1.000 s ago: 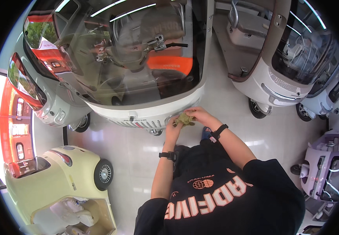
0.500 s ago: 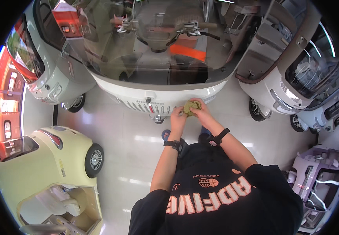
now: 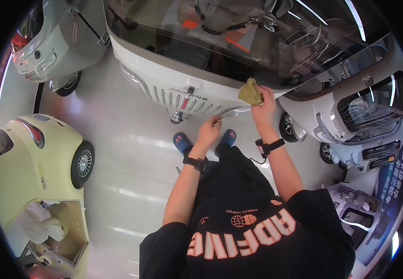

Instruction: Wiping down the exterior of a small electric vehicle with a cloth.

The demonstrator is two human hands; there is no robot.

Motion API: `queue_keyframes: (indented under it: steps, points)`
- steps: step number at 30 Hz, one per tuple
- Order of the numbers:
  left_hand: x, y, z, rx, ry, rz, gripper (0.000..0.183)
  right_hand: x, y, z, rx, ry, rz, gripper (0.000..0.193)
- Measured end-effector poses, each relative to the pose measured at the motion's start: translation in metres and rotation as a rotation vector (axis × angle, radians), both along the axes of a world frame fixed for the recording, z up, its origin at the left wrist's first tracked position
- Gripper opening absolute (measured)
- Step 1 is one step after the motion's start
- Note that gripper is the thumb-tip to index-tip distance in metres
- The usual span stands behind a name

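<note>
A crumpled olive-yellow cloth [image 3: 249,92] is gripped by my right hand [image 3: 265,109], its fingers closed around the cloth's right side. It is up against the white front of a small vehicle [image 3: 159,65], just under the dark windshield [image 3: 211,37] and above the right headlight [image 3: 235,111]. Close to the panel's lower edge, left of that headlight, is my left hand [image 3: 208,130]. Its fingers are curled together, and I see nothing in them; whether they touch the edge I cannot tell. Dark bands circle both my wrists.
On the left stand a grey-green vehicle [image 3: 66,51] and a pale yellow one [image 3: 43,153] with a dark wheel [image 3: 82,164]. White and light-blue vehicles crowd the right side, beside a lilac body [image 3: 350,200]. My feet in blue slippers [image 3: 181,142] are on the glossy tiled floor [image 3: 122,176].
My hands, together at the cloth before, are now apart. The right has carried the cloth up and right toward the windshield's lower edge; the left has let go and lowered. The view has turned.
</note>
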State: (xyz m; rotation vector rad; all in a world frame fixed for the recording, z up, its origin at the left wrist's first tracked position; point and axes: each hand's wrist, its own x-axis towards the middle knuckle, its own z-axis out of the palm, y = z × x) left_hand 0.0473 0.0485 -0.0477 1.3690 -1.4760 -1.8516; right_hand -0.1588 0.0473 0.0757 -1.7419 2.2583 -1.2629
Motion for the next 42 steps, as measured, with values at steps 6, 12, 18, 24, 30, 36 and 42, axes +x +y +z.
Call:
queue_keyframes:
  steps: [6, 12, 18, 24, 30, 36, 42]
  points:
    - [-0.018, -0.002, 0.008, -0.058, 0.015, -0.102, 0.039, -0.019, 0.03, -0.05, 0.201, 0.138, 0.083, 0.053]
    - [-0.043, 0.006, 0.063, -0.217, 0.236, -0.092, 0.058, 0.012, 0.051, -0.047, 0.359, -0.043, 0.081, 0.047]
    - [-0.128, 0.012, 0.106, -0.548, 0.313, -0.421, 0.063, -0.057, 0.067, -0.102, -0.132, -0.251, -0.328, 0.035]
    - [-0.095, -0.011, 0.073, -0.64, -0.021, -0.161, 0.071, 0.052, -0.012, -0.058, -0.026, 0.079, 0.009, 0.025]
    - [-0.05, -0.008, 0.072, -0.358, -0.09, 0.3, 0.074, 0.075, -0.027, -0.069, 0.238, -0.262, 0.374, 0.025]
    - [-0.095, 0.021, 0.082, -0.396, -0.151, 0.108, 0.072, 0.041, 0.024, -0.052, 0.202, -0.345, 0.341, 0.03]
    - [-0.203, 0.054, 0.098, -0.701, -0.028, -0.315, 0.069, -0.072, 0.089, -0.058, 0.084, -0.292, 0.198, 0.028]
